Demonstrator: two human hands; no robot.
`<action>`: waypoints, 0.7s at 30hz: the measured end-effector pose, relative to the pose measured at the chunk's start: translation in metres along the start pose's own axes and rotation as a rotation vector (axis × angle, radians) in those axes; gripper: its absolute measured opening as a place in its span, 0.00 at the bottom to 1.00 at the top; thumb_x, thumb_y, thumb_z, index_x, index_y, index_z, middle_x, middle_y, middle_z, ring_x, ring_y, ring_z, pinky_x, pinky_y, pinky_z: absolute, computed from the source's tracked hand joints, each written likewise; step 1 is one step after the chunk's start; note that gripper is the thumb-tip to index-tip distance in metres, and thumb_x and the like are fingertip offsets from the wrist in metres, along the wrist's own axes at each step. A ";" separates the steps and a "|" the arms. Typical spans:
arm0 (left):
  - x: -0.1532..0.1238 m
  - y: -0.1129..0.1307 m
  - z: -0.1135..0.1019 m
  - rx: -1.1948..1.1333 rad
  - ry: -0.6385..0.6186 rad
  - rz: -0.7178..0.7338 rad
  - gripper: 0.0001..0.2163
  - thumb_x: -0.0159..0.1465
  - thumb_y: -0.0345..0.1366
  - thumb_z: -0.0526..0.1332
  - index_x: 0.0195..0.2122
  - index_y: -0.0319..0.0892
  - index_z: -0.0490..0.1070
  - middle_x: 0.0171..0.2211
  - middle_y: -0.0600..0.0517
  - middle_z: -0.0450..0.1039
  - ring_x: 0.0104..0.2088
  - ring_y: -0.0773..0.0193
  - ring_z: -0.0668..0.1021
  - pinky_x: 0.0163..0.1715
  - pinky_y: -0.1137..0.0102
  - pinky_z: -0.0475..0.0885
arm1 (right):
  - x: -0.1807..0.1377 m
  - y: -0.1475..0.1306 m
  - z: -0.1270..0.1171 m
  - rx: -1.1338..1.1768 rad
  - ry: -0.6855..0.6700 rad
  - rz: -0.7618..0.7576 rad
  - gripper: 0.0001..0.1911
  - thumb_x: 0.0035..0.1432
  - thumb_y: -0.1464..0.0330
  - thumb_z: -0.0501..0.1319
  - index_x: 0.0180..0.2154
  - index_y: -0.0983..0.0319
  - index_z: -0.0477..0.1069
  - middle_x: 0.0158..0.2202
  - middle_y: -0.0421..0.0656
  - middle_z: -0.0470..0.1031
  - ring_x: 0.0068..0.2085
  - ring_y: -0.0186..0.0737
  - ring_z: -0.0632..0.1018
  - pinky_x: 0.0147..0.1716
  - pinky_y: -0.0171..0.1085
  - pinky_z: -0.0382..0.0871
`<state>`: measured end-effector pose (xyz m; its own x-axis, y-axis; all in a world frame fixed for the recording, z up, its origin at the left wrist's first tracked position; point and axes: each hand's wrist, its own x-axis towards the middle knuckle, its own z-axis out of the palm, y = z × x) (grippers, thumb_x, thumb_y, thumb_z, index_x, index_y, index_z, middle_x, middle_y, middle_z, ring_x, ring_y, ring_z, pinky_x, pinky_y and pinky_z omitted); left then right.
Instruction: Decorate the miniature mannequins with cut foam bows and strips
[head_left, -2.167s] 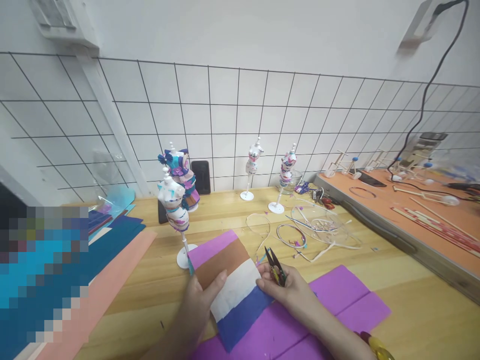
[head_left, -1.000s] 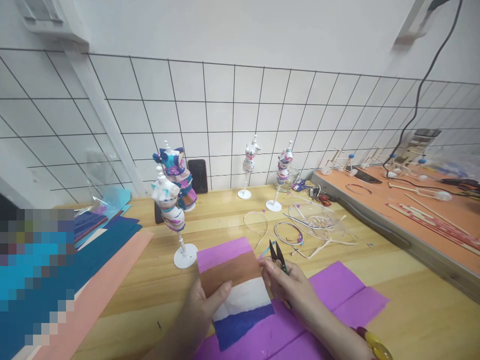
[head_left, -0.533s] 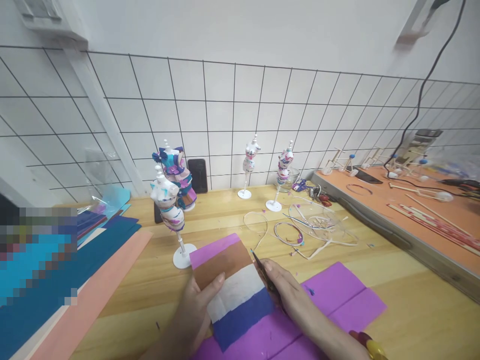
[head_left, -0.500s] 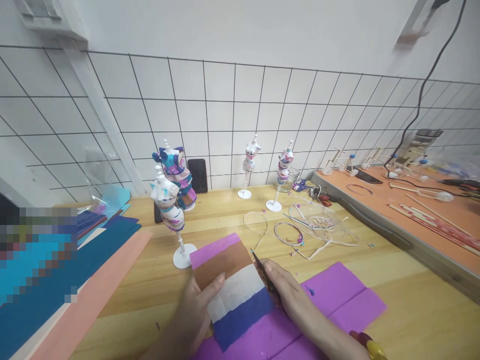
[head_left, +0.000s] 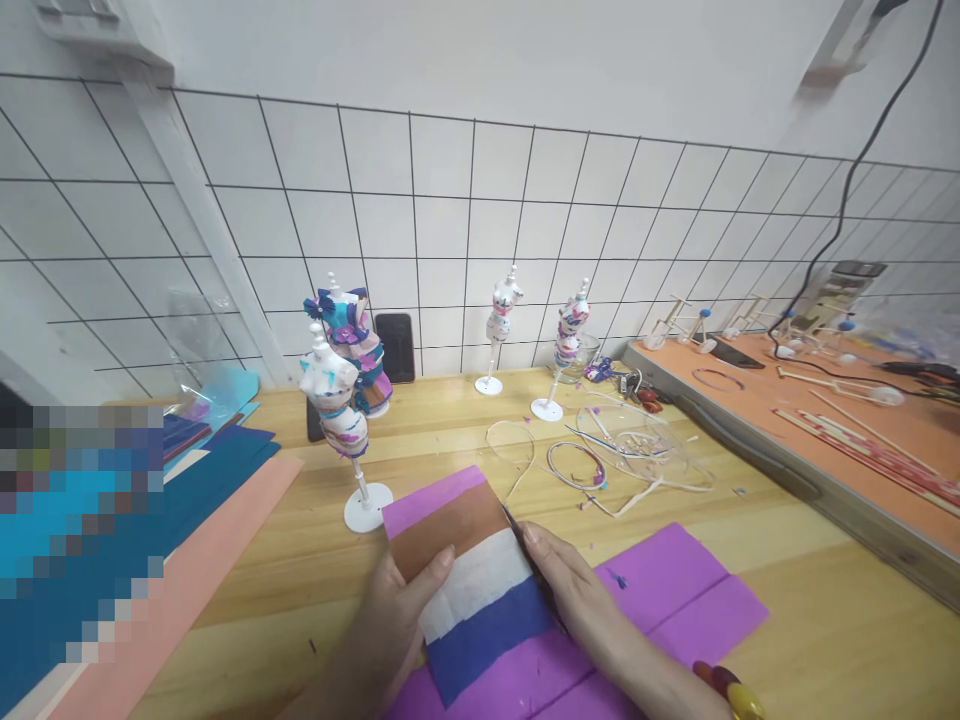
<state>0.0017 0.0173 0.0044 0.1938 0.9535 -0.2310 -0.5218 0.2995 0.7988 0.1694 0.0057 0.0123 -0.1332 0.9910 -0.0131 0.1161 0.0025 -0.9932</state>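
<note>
My left hand (head_left: 412, 600) grips the left edge of a striped crepe paper piece (head_left: 480, 570), thumb on top. Its bands run pink, brown, white and dark blue. In my right hand (head_left: 574, 585) are dark scissors (head_left: 511, 513), mostly hidden by the hand and paper. Their narrow tip shows along the paper's right edge; whether the blades are apart I cannot tell. Beneath both hands lies a folded purple paper sheet (head_left: 679, 590) with a small blue scrap on it. Just beyond the striped paper stands a white mini dress form (head_left: 330, 390) with coloured smudges.
Behind it are a dressed mini form (head_left: 360, 350) and a phone (head_left: 395, 347). Two more forms (head_left: 504, 310) (head_left: 572, 325) stand farther back. Wire loops and ribbon (head_left: 630, 445) lie right of centre. Coloured paper sheets (head_left: 187, 560) cover the left; an orange-topped tray (head_left: 825, 400) borders the right.
The scissors have swung in against the striped paper's right edge, so less of the blade shows. The left hand keeps its hold, and the view has shifted slightly.
</note>
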 end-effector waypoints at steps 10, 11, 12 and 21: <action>-0.002 0.000 0.002 -0.011 0.008 -0.021 0.27 0.48 0.38 0.67 0.50 0.42 0.66 0.45 0.43 0.75 0.46 0.46 0.74 0.45 0.54 0.69 | 0.001 -0.002 0.002 -0.009 0.050 0.026 0.22 0.58 0.52 0.51 0.38 0.60 0.74 0.40 0.45 0.76 0.45 0.47 0.72 0.48 0.41 0.62; -0.002 0.000 0.002 -0.007 0.002 -0.030 0.26 0.49 0.38 0.67 0.50 0.42 0.67 0.45 0.44 0.75 0.47 0.47 0.74 0.45 0.54 0.70 | 0.001 -0.002 0.003 -0.012 0.050 0.029 0.22 0.58 0.52 0.51 0.38 0.60 0.74 0.40 0.45 0.76 0.45 0.47 0.72 0.48 0.42 0.62; -0.002 0.001 0.002 -0.003 -0.009 -0.041 0.25 0.49 0.38 0.67 0.49 0.42 0.67 0.45 0.44 0.75 0.47 0.47 0.74 0.46 0.55 0.70 | 0.001 -0.001 0.003 -0.012 0.050 0.028 0.22 0.58 0.52 0.50 0.38 0.60 0.74 0.41 0.45 0.76 0.46 0.47 0.72 0.48 0.42 0.62; -0.003 0.000 0.004 0.000 0.011 -0.060 0.24 0.48 0.39 0.67 0.47 0.41 0.69 0.42 0.44 0.76 0.46 0.46 0.75 0.45 0.55 0.70 | 0.001 0.006 0.003 0.003 0.072 0.012 0.22 0.58 0.52 0.50 0.40 0.58 0.74 0.45 0.43 0.75 0.50 0.46 0.70 0.46 0.40 0.65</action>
<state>0.0045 0.0140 0.0071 0.2158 0.9340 -0.2845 -0.5093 0.3563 0.7833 0.1666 0.0067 0.0062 -0.0603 0.9980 -0.0167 0.1146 -0.0097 -0.9934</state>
